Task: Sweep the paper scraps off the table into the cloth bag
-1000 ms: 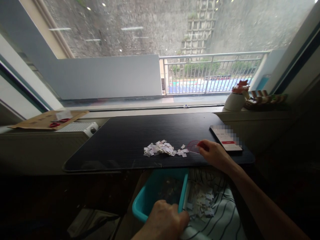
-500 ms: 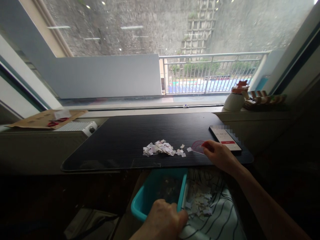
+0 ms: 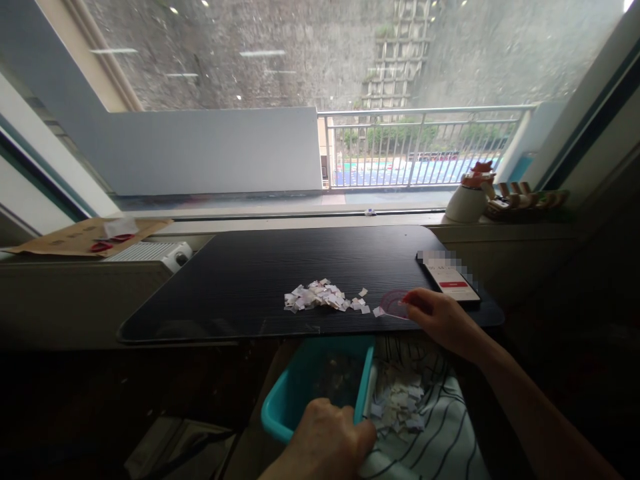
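Observation:
My right hand [image 3: 443, 317] pinches a clear, pinkish protractor [image 3: 395, 305] flat on the black tabletop. Just off the protractor's left end lies one small paper scrap [image 3: 379, 311], close to the near edge. Further left is a heap of white paper scraps [image 3: 317, 295], with a few loose ones at its right side. Below the table, my left hand [image 3: 330, 433] is closed on the near rim of a teal plastic bin [image 3: 283, 393]. The bin's contents are dark and hard to make out.
More paper scraps [image 3: 400, 400] lie beside the bin on a striped cloth [image 3: 450, 427]. A phone [image 3: 453, 283] rests on the table [image 3: 280, 257] behind my right hand. On the sill stand a white pot [image 3: 465, 203] and a brown paper bag [image 3: 65, 237].
My right hand has drawn the protractor slightly towards me, and the single scrap has shifted nearer the table's front edge. My left hand stays on the bin.

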Tool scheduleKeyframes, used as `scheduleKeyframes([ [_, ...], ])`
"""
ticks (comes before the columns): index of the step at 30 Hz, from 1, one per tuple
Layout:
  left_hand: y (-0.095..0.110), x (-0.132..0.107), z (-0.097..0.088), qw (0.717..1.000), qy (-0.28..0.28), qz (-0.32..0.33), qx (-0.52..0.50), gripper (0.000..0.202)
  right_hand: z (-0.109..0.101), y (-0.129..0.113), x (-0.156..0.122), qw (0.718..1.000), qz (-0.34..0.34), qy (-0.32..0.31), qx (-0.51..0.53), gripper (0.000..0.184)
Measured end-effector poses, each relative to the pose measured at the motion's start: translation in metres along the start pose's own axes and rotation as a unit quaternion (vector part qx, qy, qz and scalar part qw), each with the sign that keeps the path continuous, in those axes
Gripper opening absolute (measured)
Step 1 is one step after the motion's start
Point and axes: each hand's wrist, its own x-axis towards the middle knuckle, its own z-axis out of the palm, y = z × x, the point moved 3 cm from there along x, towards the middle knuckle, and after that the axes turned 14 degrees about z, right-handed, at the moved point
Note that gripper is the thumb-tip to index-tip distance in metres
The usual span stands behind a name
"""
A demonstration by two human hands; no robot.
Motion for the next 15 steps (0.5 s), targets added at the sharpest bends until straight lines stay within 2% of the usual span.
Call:
scheduleKeyframes([
  [4,0.001,0.001,0.003,1.000,0.016,0.008,0.000,0.013,0.003,0.000,-0.001,1.000,0.004,0.012,0.004,0.021],
  [9,0.001,0.004,0.006,1.000,0.021,0.015,0.002,0.011,0.018,-0.007,0.002,0.997,-0.029,-0.045,0.047,0.021],
  [15,0.003,0.003,0.003,1.000,0.003,0.023,0.000,0.011,0.016,-0.007,0.004,0.999,-0.022,-0.025,0.039,0.021],
])
